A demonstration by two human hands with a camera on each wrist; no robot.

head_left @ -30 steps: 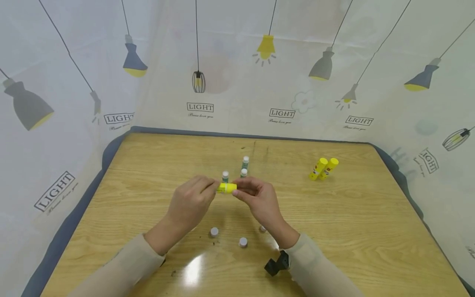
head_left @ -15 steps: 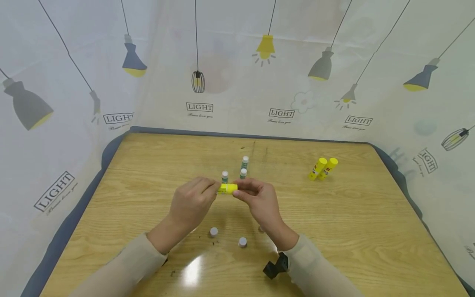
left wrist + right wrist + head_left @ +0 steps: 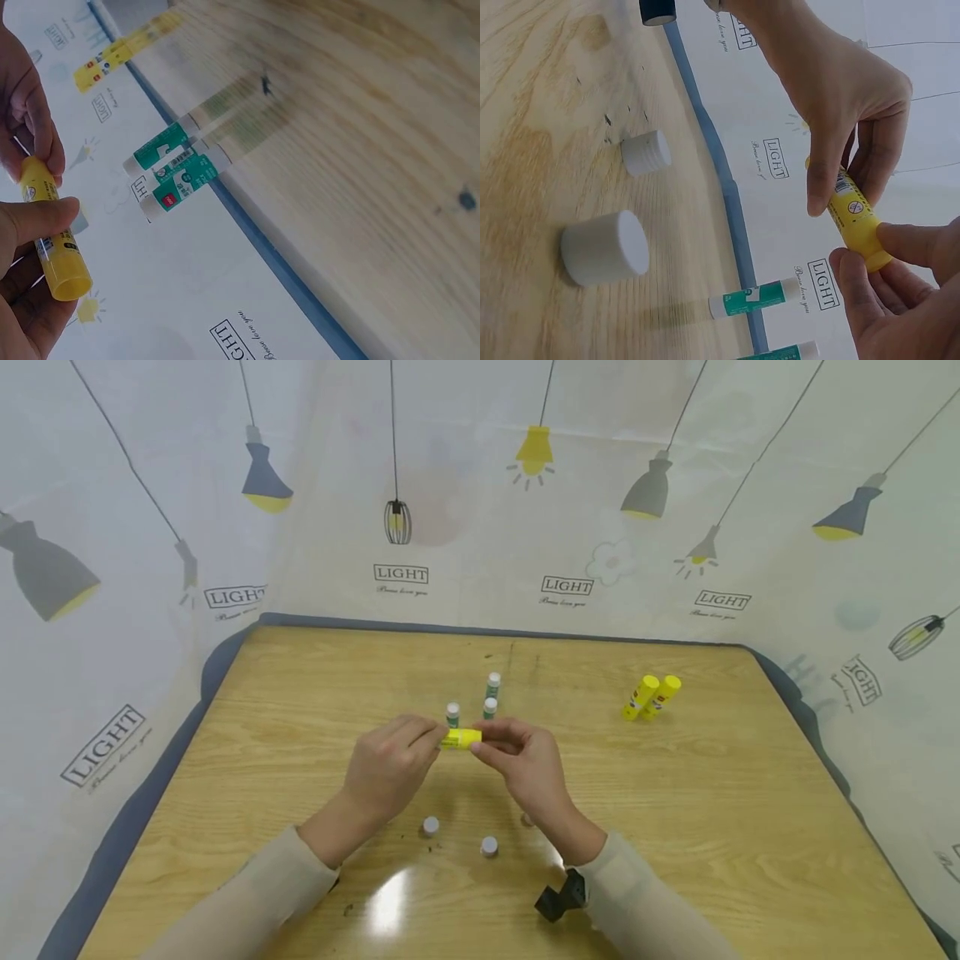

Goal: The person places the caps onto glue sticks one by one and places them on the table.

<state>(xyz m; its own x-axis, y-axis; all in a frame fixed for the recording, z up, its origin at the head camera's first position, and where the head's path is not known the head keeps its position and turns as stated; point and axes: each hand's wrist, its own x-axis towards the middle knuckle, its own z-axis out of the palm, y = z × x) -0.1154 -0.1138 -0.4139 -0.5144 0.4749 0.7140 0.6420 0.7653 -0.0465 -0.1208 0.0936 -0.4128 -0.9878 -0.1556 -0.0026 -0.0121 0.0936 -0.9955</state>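
Note:
A yellow glue stick [image 3: 461,739] lies level between my two hands above the middle of the table. My left hand [image 3: 393,764] grips its body, with the thumb on the printed label in the left wrist view. At the other end, the thumb and fingers of my right hand [image 3: 528,768] pinch the smooth yellow end [image 3: 866,244]. Just beyond the hands stand three green glue sticks [image 3: 492,687] with white caps, their lower parts partly covered by the hands in the head view.
Two yellow glue sticks [image 3: 651,697] stand side by side at the back right. Nearer to me are white caps [image 3: 489,846] on the wooden table [image 3: 712,827], one partly behind my right wrist. A black device [image 3: 561,895] sits at my right cuff. A printed cloth [image 3: 480,527] surrounds the table.
The head view has shifted slightly. Both hands keep their hold on the yellow glue stick in nearly the same place.

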